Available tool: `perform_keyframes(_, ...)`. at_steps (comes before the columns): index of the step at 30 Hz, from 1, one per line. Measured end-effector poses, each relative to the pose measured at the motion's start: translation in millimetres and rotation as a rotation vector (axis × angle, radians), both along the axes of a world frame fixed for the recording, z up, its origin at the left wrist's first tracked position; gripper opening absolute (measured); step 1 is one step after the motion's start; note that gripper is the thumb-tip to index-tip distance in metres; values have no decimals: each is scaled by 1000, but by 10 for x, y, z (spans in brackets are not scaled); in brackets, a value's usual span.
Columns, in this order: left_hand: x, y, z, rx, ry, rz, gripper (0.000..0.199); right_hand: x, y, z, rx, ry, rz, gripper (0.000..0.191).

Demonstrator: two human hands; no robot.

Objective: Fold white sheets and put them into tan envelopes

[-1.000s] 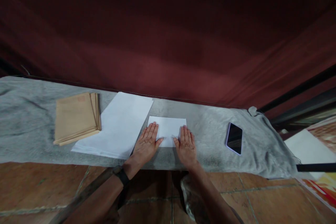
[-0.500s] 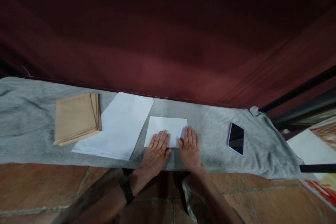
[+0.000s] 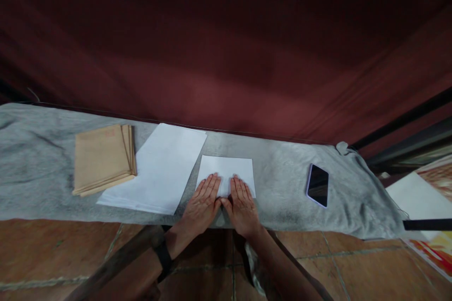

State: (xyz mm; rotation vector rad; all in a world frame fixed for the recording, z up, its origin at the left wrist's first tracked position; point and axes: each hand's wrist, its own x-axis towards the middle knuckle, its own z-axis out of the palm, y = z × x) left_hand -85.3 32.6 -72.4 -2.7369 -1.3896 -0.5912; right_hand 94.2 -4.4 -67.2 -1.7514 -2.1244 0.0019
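Note:
A folded white sheet [image 3: 228, 167] lies flat on the grey cloth in front of me. My left hand [image 3: 203, 202] rests palm down on its lower left part, fingers stretched out. On the lower right part lies my right hand [image 3: 242, 204], also flat, its fingers extended and held near each other. The two thumbs meet or nearly meet at the sheet's near edge, which the hands partly hide. Left of the folded sheet is a stack of larger white paper [image 3: 158, 169], and brown envelopes [image 3: 100, 157] overlap its left side.
A phone [image 3: 318, 186] with a purple edge lies to the right on the grey cloth [image 3: 282, 169]. Behind the cloth rises a dark red surface [image 3: 212, 66]. Dark bars [image 3: 427, 225] and printed sheets [image 3: 432, 254] are at the far right, above a tiled floor [image 3: 52, 254].
My right hand has moved left across the sheet, closer to my left hand. My left hand has shifted slightly left, and the thumbs have come together.

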Motion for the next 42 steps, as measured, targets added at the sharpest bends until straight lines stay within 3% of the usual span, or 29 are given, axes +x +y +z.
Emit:
perform_keyframes(18,-118,-9,34,34,-19,201,62,350,-148,-118,145,-107,-155,76)
perform_keyframes(23,-84,23,121,24,2,200,60,374,-130,-86,143,-95,-170,70)
perform_keyframes(28,190,144,237,-6,6,154,58,243,78,111,43,9,-231,68)
perform_keyframes(33,444,295,105,-45,-2,66,58,-68,405,278,-133,192,-106,66)
perform_keyframes(37,453,363,-37,-42,20,13,60,-185,598,278,-199,247,-37,65)
perform_keyframes(42,393,419,16,-69,52,67,58,-95,714,184,-201,147,-95,63)
